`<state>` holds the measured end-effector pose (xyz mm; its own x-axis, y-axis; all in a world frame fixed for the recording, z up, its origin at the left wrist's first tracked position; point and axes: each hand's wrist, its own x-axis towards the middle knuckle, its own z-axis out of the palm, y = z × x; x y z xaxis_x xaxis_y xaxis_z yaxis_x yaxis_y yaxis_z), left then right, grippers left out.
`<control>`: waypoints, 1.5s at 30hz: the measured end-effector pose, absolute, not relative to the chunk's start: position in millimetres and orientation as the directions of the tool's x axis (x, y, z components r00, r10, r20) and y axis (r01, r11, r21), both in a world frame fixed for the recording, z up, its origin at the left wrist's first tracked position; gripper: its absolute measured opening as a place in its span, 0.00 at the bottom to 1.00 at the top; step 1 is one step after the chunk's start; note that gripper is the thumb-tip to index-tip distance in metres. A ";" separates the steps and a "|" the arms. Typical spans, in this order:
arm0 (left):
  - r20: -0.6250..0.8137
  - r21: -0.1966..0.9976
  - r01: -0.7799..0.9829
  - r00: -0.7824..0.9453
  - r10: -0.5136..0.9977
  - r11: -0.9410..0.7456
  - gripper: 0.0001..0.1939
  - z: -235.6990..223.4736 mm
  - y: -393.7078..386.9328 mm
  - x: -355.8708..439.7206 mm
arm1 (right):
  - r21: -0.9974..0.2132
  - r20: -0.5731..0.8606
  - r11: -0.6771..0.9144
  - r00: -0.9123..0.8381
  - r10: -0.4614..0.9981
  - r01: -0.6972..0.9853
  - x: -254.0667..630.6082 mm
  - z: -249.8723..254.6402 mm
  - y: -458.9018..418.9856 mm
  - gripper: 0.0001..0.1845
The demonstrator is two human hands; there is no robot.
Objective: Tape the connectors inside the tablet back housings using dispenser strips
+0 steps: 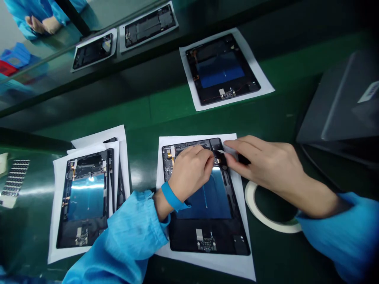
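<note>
An opened black tablet (201, 236) with exposed boards and a blue-silver panel lies on a white paper sheet (245, 264) in front of me. My left hand (192, 167), with a blue wristband (174, 197), is over the tablet's upper half. Its fingers are curled and pressed together; whatever they pinch is hidden. At the upper right corner of the tablet, my right hand (263, 165) pinches a small pale strip (221, 152) between thumb and fingers. The strip's tip points toward my left fingertips. A roll of cream tape (251, 199) lies partly under my right forearm.
Stacked opened tablets (85, 232) on paper lie left. Another tablet (219, 71) lies ahead, with two more (151, 25) on a raised ledge. A sheet of small dark parts (14, 179) is far left, a dark grey box (340, 102) right. Across the ledge, a person's hands (43, 24) show.
</note>
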<state>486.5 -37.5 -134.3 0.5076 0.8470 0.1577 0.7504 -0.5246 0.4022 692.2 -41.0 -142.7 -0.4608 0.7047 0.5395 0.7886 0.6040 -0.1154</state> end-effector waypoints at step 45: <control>0.143 0.407 0.738 0.531 0.835 -0.539 0.08 -136.9 -39.1 486.3 | -0.011 0.484 0.599 -0.520 0.703 0.800 681.5 -141.7 -39.9 0.06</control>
<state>486.3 -39.1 -136.9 0.5312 0.8351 0.1431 0.7377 -0.5389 0.4067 681.5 -39.9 -141.7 -0.5204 0.7033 0.4844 0.8003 0.5995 -0.0106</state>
